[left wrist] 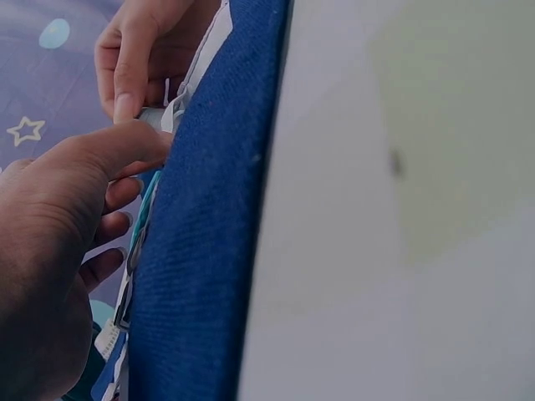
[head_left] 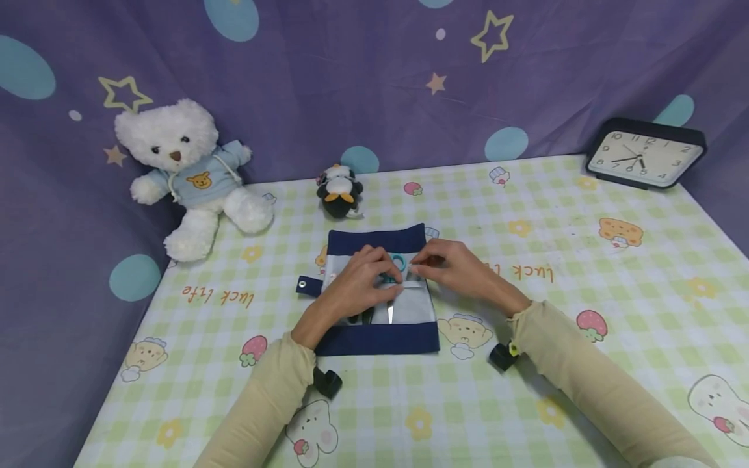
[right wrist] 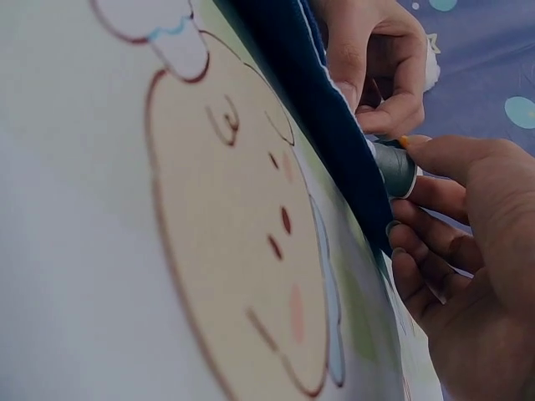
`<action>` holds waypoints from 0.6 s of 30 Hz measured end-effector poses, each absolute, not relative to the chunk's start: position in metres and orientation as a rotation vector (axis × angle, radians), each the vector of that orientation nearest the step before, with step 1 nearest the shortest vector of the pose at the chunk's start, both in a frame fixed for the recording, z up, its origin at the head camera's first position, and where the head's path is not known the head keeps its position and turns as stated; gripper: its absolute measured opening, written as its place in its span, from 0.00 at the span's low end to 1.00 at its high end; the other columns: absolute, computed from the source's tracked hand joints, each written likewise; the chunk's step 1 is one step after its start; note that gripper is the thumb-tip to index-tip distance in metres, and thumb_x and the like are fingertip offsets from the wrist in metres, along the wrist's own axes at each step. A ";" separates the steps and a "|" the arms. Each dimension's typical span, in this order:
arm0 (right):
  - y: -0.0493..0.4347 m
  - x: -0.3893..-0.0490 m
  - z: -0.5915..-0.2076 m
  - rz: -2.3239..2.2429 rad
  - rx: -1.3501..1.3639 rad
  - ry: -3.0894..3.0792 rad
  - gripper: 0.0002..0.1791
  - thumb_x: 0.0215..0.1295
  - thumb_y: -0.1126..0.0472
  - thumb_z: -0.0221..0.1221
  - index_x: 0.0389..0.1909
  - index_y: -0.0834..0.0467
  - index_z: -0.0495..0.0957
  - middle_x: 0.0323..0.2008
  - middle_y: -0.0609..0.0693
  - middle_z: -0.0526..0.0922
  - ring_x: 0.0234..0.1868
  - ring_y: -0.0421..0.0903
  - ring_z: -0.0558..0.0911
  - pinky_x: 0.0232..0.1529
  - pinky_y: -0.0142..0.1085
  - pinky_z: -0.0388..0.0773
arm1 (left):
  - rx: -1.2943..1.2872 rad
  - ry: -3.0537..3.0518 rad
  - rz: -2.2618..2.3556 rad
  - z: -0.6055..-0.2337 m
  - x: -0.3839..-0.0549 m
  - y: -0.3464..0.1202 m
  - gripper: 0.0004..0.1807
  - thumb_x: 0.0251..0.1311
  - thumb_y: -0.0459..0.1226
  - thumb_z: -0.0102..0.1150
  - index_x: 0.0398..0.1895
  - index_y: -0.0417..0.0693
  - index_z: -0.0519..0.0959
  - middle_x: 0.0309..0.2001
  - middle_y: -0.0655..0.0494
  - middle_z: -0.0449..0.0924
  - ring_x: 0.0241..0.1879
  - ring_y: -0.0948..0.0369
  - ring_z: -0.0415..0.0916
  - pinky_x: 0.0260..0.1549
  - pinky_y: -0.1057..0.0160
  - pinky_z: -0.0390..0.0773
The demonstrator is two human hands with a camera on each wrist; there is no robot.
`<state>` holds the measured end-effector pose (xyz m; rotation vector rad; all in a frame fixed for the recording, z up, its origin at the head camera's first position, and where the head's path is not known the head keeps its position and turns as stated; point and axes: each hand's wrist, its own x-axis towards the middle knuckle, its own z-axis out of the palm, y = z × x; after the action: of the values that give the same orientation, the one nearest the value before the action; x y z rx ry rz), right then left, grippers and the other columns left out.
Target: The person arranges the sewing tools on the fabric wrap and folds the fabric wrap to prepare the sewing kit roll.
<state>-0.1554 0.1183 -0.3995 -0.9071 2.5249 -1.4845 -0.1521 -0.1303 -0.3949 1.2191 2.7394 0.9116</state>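
A navy and grey fabric roll-up pouch (head_left: 377, 240) lies spread flat on the table. Teal-handled scissors (head_left: 399, 260) sit in it under a white elastic band (head_left: 417, 284), blades toward the near edge. With thumb and forefinger, my left hand (head_left: 365, 276) pinches the band beside the scissors. My right hand (head_left: 453, 266) holds a small spool of dark grey-green thread (right wrist: 394, 170) at the band's right end, partly inside the pouch. Dark items (head_left: 365, 317) in the pouch are mostly hidden below my left hand. A snap strap (head_left: 308, 286) sticks out on the left.
A white teddy bear (head_left: 196, 175) sits at the back left. A small black and white plush toy (head_left: 339, 192) stands behind the pouch. At the back right is a black-framed clock (head_left: 646, 155). A checked cloth (head_left: 497, 403) covers the table, against a purple curtain (head_left: 363, 84).
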 end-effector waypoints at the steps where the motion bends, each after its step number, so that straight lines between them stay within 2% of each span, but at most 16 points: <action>1: 0.118 -0.156 -0.399 -1.480 -0.909 2.527 0.05 0.72 0.63 0.66 0.44 0.57 0.88 0.39 0.46 0.83 0.39 0.43 0.81 0.42 0.39 0.79 | 1.221 2.739 0.914 -0.395 -0.152 -0.130 0.04 0.66 0.39 0.70 0.39 0.50 0.88 0.41 0.57 0.75 0.39 0.58 0.65 0.43 0.56 0.67; 18: 0.117 -0.158 -0.399 -1.471 -0.920 2.533 0.07 0.74 0.64 0.63 0.44 0.59 0.89 0.36 0.46 0.84 0.35 0.44 0.79 0.38 0.38 0.77 | 1.216 2.743 0.911 -0.395 -0.152 -0.130 0.04 0.66 0.39 0.69 0.39 0.50 0.88 0.41 0.57 0.75 0.39 0.59 0.65 0.43 0.56 0.67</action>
<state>-0.1581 0.1166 -0.3993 -0.9195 2.5326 -1.4710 -0.1522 -0.1299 -0.3948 1.2158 2.7429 0.9106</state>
